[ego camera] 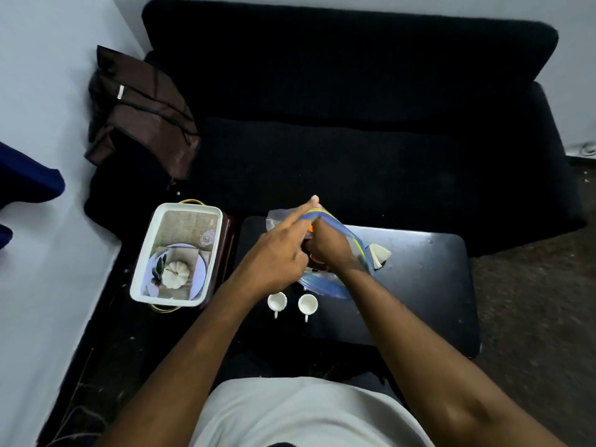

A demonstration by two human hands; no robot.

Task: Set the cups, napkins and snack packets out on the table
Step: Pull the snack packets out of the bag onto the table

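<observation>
A clear zip bag (350, 240) with a blue and yellow rim lies open on the black table (429, 285). My left hand (280, 253) pinches the bag's rim and holds its mouth up. My right hand (329, 246) reaches inside the bag, fingers closed around something dark and orange that I cannot make out. Two small white cups (277, 301) (307, 303) stand side by side near the table's front edge, handles toward me. A folded white napkin (380, 253) lies just right of the bag.
A white tray (144, 253) with a printed picture rests on a dark stand left of the table. A black sofa (354, 124) fills the far side, a brown bag (142, 114) on its left arm. Bare tabletop lies to the right.
</observation>
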